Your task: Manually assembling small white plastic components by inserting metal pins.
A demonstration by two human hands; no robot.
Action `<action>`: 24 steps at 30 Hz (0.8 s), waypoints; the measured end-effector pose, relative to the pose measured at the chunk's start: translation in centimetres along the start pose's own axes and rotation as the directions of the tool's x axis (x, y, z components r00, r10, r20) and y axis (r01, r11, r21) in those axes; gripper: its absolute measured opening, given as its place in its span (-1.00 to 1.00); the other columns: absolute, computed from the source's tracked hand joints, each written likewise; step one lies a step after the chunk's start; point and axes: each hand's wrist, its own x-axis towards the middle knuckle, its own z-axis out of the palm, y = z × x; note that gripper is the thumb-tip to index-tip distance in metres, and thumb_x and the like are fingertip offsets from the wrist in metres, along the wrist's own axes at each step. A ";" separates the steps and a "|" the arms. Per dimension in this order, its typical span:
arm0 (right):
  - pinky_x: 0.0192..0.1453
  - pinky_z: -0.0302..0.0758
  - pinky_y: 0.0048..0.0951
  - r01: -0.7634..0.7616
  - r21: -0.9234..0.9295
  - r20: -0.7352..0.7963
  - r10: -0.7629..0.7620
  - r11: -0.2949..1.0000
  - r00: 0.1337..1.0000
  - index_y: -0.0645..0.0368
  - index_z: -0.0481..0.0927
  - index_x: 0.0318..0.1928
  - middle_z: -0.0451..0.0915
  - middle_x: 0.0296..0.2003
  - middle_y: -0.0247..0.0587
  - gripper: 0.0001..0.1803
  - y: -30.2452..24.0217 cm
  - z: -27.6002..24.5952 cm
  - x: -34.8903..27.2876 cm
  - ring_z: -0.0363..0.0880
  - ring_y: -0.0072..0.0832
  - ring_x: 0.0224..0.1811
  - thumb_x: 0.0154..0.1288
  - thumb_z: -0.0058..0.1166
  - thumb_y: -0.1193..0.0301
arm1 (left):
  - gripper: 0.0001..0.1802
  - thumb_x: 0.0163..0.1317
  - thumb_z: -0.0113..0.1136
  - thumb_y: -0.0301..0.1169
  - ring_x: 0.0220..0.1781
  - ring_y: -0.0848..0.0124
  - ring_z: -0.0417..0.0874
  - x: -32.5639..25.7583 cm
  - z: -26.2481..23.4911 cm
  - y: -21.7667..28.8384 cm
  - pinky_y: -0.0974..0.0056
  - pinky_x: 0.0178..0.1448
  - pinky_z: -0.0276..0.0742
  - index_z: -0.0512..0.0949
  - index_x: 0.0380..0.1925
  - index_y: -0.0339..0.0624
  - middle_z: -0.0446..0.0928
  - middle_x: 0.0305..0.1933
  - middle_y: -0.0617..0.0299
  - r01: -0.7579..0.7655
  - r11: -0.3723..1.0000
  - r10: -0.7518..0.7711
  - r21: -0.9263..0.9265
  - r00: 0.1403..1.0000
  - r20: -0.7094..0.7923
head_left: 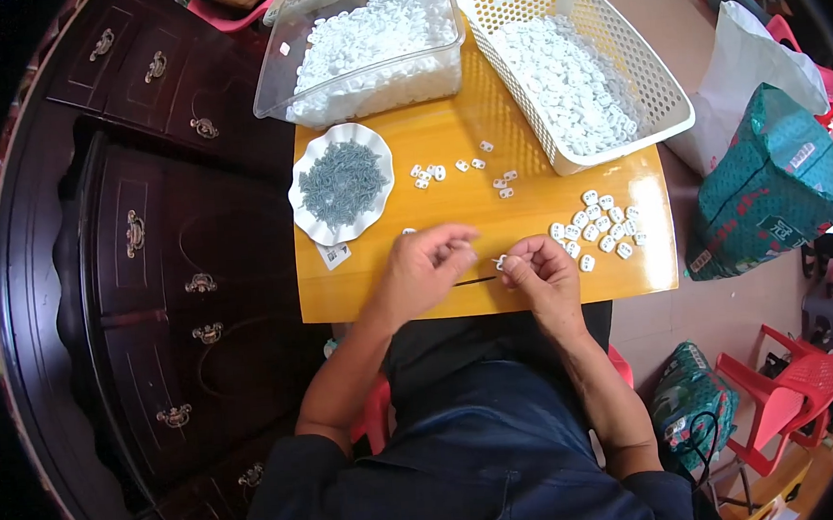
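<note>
Left hand (428, 264): fingers curled, contents cannot be told.
Right hand (537, 270): small white piece (501, 262) pinched.
Plate (311, 212): left of hands, on table (467, 152).

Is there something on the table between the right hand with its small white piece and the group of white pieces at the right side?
No. The right hand holds a small white piece, and only bare yellow table lies between it and the group of white pieces.
</note>
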 end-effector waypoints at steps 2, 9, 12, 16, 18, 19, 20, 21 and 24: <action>-0.15 0.55 -0.61 -0.017 0.006 -0.019 0.017 1.000 1.000 0.22 0.58 -0.08 0.65 -0.31 -0.40 -0.91 -0.4 0.1 -0.1 0.60 -0.66 -0.30 0.50 0.21 0.51 | -0.75 0.35 0.32 -0.52 -0.40 0.59 0.68 1.1 -1.2 1.2 0.40 -0.32 0.59 0.67 0.01 -0.33 0.73 -0.31 0.19 -0.032 0.981 0.056 0.190 0.991 -0.123; -0.16 0.52 -0.64 0.007 -0.055 -0.043 -0.009 0.998 0.999 0.25 0.60 -0.01 0.62 -0.26 -0.45 -0.87 -0.2 -0.8 -0.2 0.55 -0.73 -0.28 0.54 0.17 0.47 | -0.68 0.27 0.31 -0.43 -0.15 0.01 0.72 5.6 -3.4 0.5 0.02 -0.07 0.65 0.64 0.03 -0.20 0.67 -0.18 0.03 -0.069 0.700 0.231 0.711 0.964 -0.134; -0.16 0.51 -0.64 0.022 -0.048 -0.036 -0.023 0.999 0.999 0.24 0.60 -0.01 0.62 -0.26 -0.46 -0.88 -0.3 -0.9 -0.2 0.55 -0.72 -0.29 0.54 0.16 0.47 | -0.68 0.28 0.32 -0.40 -0.13 0.05 0.73 6.5 -3.0 0.2 0.04 -0.07 0.65 0.66 0.03 -0.18 0.67 -0.15 0.07 -0.044 0.613 0.238 0.789 0.962 -0.131; -0.16 0.51 -0.64 0.033 -0.051 -0.038 -0.035 0.998 0.999 0.23 0.61 -0.01 0.62 -0.26 -0.47 -0.89 -0.5 -1.0 -0.2 0.54 -0.73 -0.30 0.55 0.15 0.48 | -0.70 0.28 0.33 -0.37 -0.13 0.06 0.72 7.5 -2.8 -0.3 0.05 -0.07 0.65 0.69 0.02 -0.12 0.68 -0.13 0.10 -0.095 0.538 0.298 0.837 0.951 -0.083; -0.17 0.51 -0.64 0.031 -0.042 -0.036 -0.033 0.999 0.999 0.23 0.61 -0.02 0.61 -0.26 -0.47 -0.89 -0.4 -0.9 -0.2 0.53 -0.73 -0.30 0.55 0.15 0.48 | -0.74 0.30 0.31 -0.36 -0.14 0.02 0.72 7.6 -2.8 -0.4 0.00 -0.09 0.65 0.67 -0.02 -0.12 0.65 -0.14 0.09 -0.114 0.536 0.298 0.837 0.952 -0.062; -0.17 0.50 -0.65 0.029 -0.034 -0.034 -0.030 0.999 0.999 0.23 0.60 -0.02 0.61 -0.26 -0.48 -0.89 -0.4 -0.9 -0.2 0.53 -0.74 -0.31 0.55 0.15 0.48 | -0.78 0.32 0.29 -0.35 -0.16 -0.02 0.72 7.8 -2.7 -0.4 -0.05 -0.12 0.65 0.66 -0.06 -0.12 0.62 -0.16 0.07 -0.133 0.534 0.299 0.835 0.953 -0.039; -0.17 0.50 -0.65 0.030 -0.033 -0.037 -0.032 0.999 0.999 0.23 0.60 -0.02 0.61 -0.26 -0.48 -0.89 -0.5 -0.9 -0.2 0.53 -0.74 -0.31 0.55 0.15 0.48 | -0.78 0.32 0.29 -0.35 -0.16 -0.02 0.72 7.8 -2.6 -0.3 -0.05 -0.12 0.65 0.66 -0.06 -0.12 0.62 -0.16 0.07 -0.136 0.533 0.300 0.835 0.953 -0.036; -0.18 0.50 -0.65 0.025 -0.030 -0.035 -0.026 0.999 0.999 0.23 0.60 -0.02 0.61 -0.26 -0.48 -0.89 -0.7 -0.9 -0.2 0.52 -0.74 -0.31 0.55 0.15 0.48 | -0.79 0.32 0.29 -0.34 -0.17 -0.02 0.72 7.9 -2.5 -0.1 -0.05 -0.14 0.66 0.66 -0.09 -0.11 0.61 -0.17 0.07 -0.120 0.515 0.276 0.849 0.961 -0.032; -0.19 0.49 -0.65 0.023 -0.029 -0.027 -0.024 0.999 0.999 0.23 0.61 -0.02 0.60 -0.27 -0.48 -0.89 -0.6 -0.9 -0.2 0.51 -0.74 -0.32 0.55 0.15 0.47 | -0.83 0.31 0.29 -0.34 -0.18 0.00 0.72 7.8 -2.3 -0.2 -0.05 -0.17 0.66 0.66 -0.14 -0.11 0.60 -0.20 0.08 -0.117 0.483 0.275 0.868 0.961 -0.024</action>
